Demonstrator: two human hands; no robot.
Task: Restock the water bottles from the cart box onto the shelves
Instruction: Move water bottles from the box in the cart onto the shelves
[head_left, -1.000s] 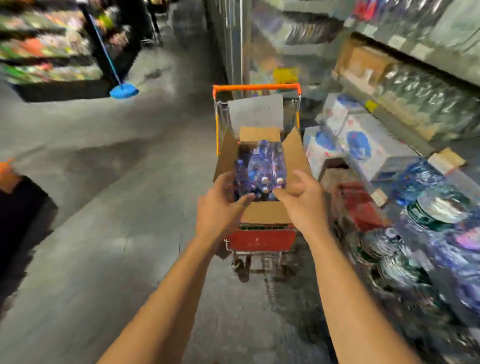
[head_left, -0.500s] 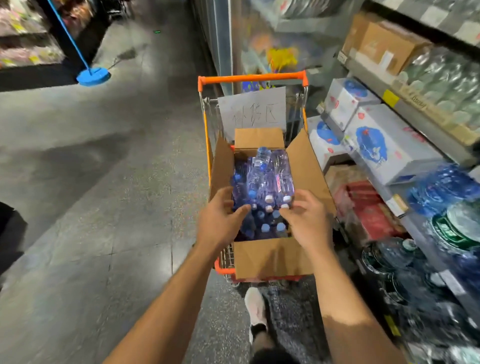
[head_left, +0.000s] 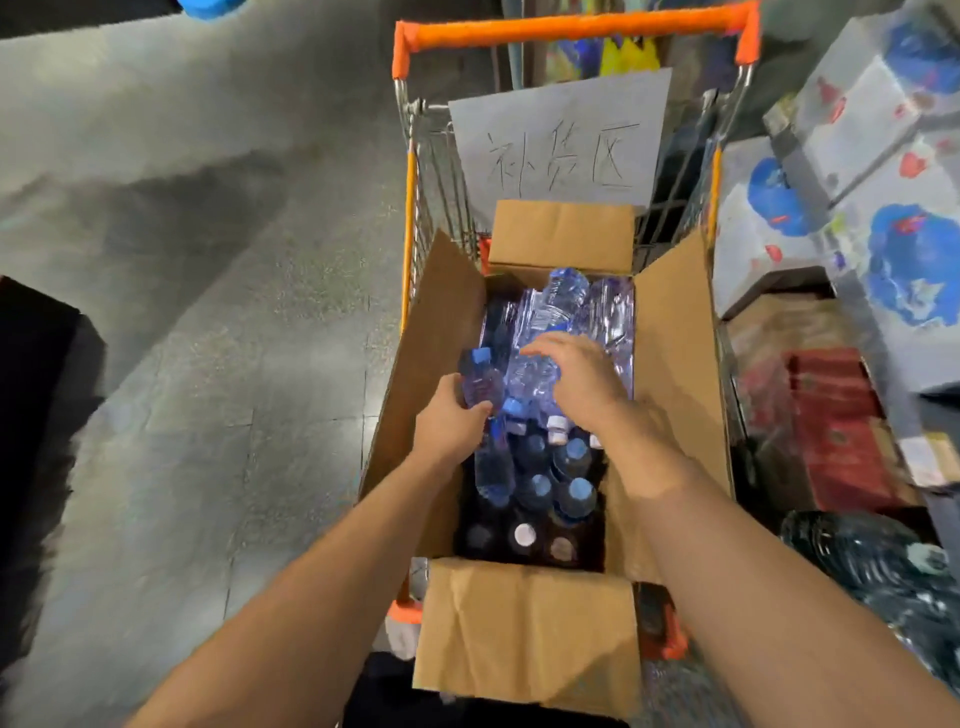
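Note:
An open cardboard box (head_left: 670, 364) sits in an orange-handled shopping cart (head_left: 571, 26) right below me. It holds several clear water bottles with blue caps (head_left: 576, 493), some upright, some lying on top. My left hand (head_left: 449, 421) is inside the box, closed around the lower part of one small bottle (head_left: 480, 379) whose blue cap points up. My right hand (head_left: 576, 374) lies over a bottle (head_left: 563, 299) resting flat on the pile, fingers curled onto it.
A paper sign (head_left: 561, 140) with handwriting hangs at the cart's far end. To the right, shelves hold white boxes with blue prints (head_left: 904, 260), red boxes (head_left: 836, 431) and wrapped bottle packs (head_left: 872, 561). Grey floor (head_left: 208, 364) lies open to the left.
Both hands went from the box's near edge down among the bottles. The left hand closed on a bottle and the right hand reached onto the pile. The view came closer to the cart.

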